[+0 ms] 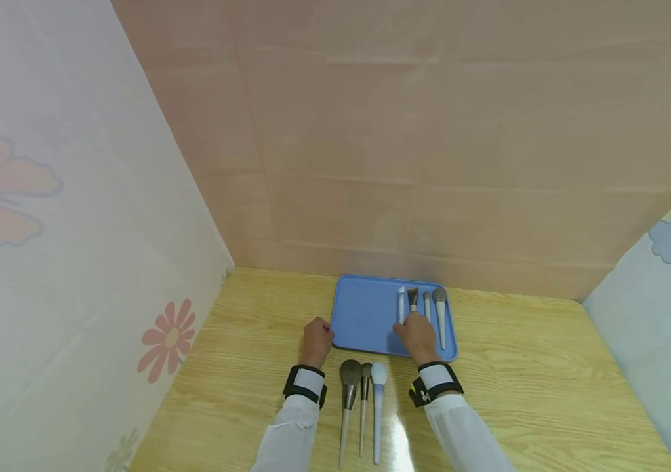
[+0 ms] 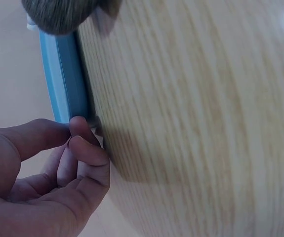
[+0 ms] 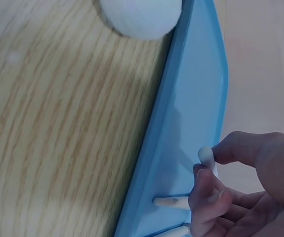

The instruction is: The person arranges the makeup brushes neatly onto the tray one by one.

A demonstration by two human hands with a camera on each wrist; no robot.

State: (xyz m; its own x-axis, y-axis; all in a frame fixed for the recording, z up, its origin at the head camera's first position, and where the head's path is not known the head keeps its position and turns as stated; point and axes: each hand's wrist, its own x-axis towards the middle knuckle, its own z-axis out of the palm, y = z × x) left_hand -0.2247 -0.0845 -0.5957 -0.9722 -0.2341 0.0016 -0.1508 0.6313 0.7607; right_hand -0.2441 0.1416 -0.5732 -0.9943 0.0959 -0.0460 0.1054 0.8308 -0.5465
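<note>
My right hand (image 1: 417,335) pinches the end of a slim white makeup brush (image 1: 401,305) between thumb and fingers, over the blue tray (image 1: 365,321). In the right wrist view, the tip of that brush's handle (image 3: 206,156) shows between the fingertips. Right of it on the tray lie a dark-haired flat brush (image 1: 412,295), a small brush (image 1: 427,301) and a large grey-haired brush (image 1: 440,308). At the tray's front left corner is my left hand (image 1: 317,341), its fingers curled toward the thumb. Whether those fingertips pinch the tray's rim is hidden.
On the wooden table (image 1: 524,380), in front of the tray and between my forearms, lie a large dark brush (image 1: 349,387), a thinner dark brush (image 1: 365,387) and a white-haired brush (image 1: 378,387). A pinkish-brown wall covering (image 1: 406,164) rises right behind the tray.
</note>
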